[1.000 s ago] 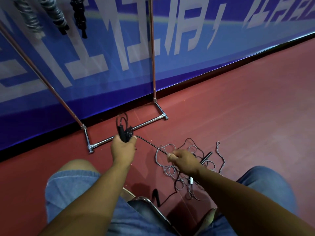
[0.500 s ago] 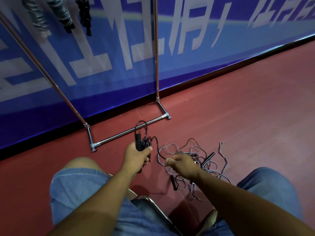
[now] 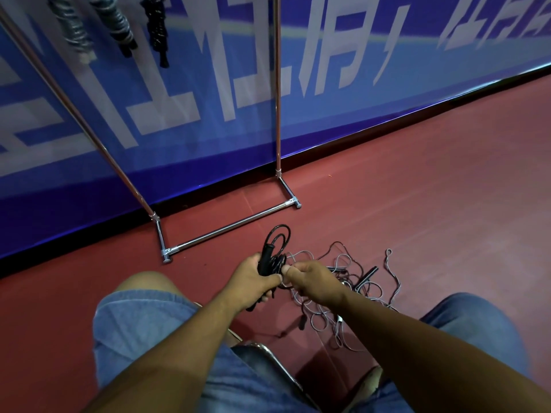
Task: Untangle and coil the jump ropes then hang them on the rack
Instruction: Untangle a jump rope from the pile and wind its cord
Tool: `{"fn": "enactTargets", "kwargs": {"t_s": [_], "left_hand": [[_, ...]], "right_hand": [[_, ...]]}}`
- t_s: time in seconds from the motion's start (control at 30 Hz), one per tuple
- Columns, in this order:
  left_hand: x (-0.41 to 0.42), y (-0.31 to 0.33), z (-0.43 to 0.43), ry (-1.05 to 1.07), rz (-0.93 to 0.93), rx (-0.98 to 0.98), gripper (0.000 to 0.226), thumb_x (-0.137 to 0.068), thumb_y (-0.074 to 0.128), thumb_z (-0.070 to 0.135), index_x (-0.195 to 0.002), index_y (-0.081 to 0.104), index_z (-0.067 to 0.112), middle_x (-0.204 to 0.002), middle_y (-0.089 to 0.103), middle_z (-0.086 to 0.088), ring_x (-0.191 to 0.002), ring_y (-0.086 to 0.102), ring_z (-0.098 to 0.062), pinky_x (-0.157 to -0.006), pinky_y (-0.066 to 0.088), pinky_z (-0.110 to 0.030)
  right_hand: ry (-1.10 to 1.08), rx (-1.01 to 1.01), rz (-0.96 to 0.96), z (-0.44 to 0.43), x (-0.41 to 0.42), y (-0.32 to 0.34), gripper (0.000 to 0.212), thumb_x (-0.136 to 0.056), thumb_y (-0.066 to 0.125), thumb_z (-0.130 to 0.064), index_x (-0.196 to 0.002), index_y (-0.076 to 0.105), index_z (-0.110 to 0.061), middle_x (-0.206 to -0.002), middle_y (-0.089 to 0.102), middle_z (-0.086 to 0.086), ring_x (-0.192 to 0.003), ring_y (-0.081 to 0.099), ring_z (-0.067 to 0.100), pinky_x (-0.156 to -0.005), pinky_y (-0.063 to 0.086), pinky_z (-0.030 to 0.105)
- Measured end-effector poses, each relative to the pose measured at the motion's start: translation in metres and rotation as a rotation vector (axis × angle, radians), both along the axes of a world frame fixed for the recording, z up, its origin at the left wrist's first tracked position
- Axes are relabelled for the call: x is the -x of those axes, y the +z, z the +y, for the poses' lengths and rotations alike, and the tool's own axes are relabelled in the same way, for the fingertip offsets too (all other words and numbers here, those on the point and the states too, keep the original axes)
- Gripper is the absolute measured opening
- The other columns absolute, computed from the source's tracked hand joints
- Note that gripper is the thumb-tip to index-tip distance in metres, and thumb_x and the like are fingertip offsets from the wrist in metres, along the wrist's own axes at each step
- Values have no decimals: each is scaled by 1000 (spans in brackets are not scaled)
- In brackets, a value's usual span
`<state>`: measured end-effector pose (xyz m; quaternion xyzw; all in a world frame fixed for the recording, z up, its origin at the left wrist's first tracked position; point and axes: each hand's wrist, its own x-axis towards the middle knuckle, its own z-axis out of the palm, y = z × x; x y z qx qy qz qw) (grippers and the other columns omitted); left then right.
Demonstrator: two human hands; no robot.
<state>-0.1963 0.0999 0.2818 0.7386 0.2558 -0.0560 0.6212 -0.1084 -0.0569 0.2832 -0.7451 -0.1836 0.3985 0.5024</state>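
Observation:
My left hand (image 3: 252, 280) grips a black jump rope (image 3: 275, 245) by its handles, with a few coiled loops standing up above the fist. My right hand (image 3: 313, 280) is right beside it, thumb and fingers pinching the cord of the same rope. A tangled pile of grey and black jump ropes (image 3: 346, 281) lies on the red floor under and right of my right hand, a black handle showing in it. The chrome rack (image 3: 229, 228) stands just beyond, its base bar on the floor.
Several coiled ropes (image 3: 119, 25) hang from the rack at the top left. A blue banner wall (image 3: 357, 84) runs behind the rack. My knees in denim shorts flank the hands, and a chair edge (image 3: 268, 362) shows between them.
My left hand has moved right and toward me with the coiled rope. My right hand has come left to meet it, bringing the stretched cord into the bundle.

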Motion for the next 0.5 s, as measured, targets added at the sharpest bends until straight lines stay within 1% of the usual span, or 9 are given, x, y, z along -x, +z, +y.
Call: {"fn": "enactTargets", "kwargs": {"t_s": [0.1,0.17,0.23,0.3,0.37,0.43,0.5], "left_hand": [[-4,0,1,36,-39,-94,21,-88,77,12,-97,60,21,-66,61,3,-47,52,-10,-46,46,-27],[-8,-2,6,115,-67,-142,21,-87,80,18,-94,60,24,-70,63,4,-50,54,-10,-49,47,-31],[-12,-3,11,218,-86,-180,22,-85,81,24,-93,61,24,-76,67,1,-59,58,-16,-57,53,-40],[-14,-4,18,365,-117,-181,22,-84,82,22,-90,61,22,-78,67,-3,-62,57,-21,-61,53,-45],[-14,-3,26,501,-158,-147,22,-85,81,18,-88,59,22,-76,65,-4,-61,55,-21,-61,50,-40],[-13,-2,33,569,-169,-132,22,-86,81,19,-89,59,22,-77,64,-5,-60,55,-21,-59,48,-35],[-13,-1,36,619,-176,-122,20,-87,79,18,-90,59,19,-75,63,-7,-55,54,-19,-54,46,-32]], "right_hand": [[-47,-9,81,0,-2,4,47,-108,45,-39,-80,65,-8,-58,47,0,-50,38,10,-47,32,20],[-87,1,84,-2,-7,8,48,-108,42,-38,-81,68,-8,-58,49,0,-51,42,11,-47,34,20],[-103,-7,82,-5,-14,9,42,-106,46,-31,-79,68,-7,-59,48,2,-53,40,13,-49,33,23],[-114,-15,75,-10,-21,4,34,-101,55,-24,-85,69,3,-62,47,5,-56,39,17,-52,32,25],[-106,16,29,-16,-25,-1,34,-95,65,-24,-88,66,10,-63,50,6,-58,41,18,-51,34,24],[-70,40,-4,-19,-26,-4,33,-92,68,-25,-91,67,9,-63,53,3,-57,44,15,-50,36,21],[-70,48,-15,-20,-25,-6,29,-94,68,-22,-89,70,7,-61,54,0,-55,45,11,-50,38,20]]}}
